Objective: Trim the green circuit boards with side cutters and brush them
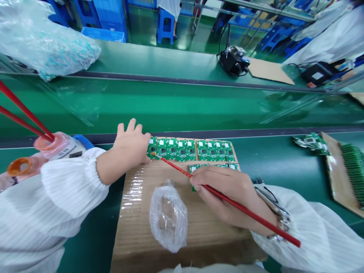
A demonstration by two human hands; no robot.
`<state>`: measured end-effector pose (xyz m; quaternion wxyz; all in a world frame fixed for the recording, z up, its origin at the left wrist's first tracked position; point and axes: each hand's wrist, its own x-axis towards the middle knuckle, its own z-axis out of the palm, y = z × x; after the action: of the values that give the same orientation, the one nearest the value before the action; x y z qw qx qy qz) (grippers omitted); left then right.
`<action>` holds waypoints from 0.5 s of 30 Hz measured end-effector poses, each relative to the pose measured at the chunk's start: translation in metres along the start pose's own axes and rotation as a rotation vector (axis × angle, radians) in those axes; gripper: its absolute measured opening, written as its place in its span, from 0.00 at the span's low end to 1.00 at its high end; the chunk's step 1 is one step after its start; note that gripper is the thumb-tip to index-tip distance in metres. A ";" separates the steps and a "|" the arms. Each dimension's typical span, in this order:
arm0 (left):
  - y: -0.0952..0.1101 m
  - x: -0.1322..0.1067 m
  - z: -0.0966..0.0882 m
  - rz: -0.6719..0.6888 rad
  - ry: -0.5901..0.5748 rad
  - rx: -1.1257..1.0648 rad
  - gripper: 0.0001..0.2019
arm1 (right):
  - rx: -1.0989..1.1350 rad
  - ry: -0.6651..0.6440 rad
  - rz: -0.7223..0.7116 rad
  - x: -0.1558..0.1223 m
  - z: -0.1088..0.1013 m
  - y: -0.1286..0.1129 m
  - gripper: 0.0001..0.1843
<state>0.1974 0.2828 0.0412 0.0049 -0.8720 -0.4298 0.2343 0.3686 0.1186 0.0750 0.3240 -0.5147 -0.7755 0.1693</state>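
In the head view, the person's left hand (131,147) lies open and palm down, its fingers spread, with the heel of the hand against the left end of a panel of green circuit boards (184,149). The right hand (229,195) is closed in a pen grip around a red-handled brush (182,170), whose tip touches the panel just beside the left hand. A second row of boards runs under the right fingers.

Below the grip, the panel sits on a taped cardboard carton (142,220), and a clear plastic bag (167,218) lies on it, between the two forearms. Left of the left hand stand plastic bottles (51,146) with red sticks (24,112) poking from them. To the right of the right hand, more boards (311,143) lie near a cardboard tray (335,178) on a green conveyor belt (264,159).
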 end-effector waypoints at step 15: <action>-0.015 -0.011 0.004 -0.003 -0.010 0.086 0.33 | 0.057 0.101 -0.006 0.019 0.011 0.008 0.07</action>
<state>0.1790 0.2835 0.0453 0.0407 -0.8692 -0.4207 0.2567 0.3620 0.1398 0.0683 0.3779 -0.5110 -0.7545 0.1640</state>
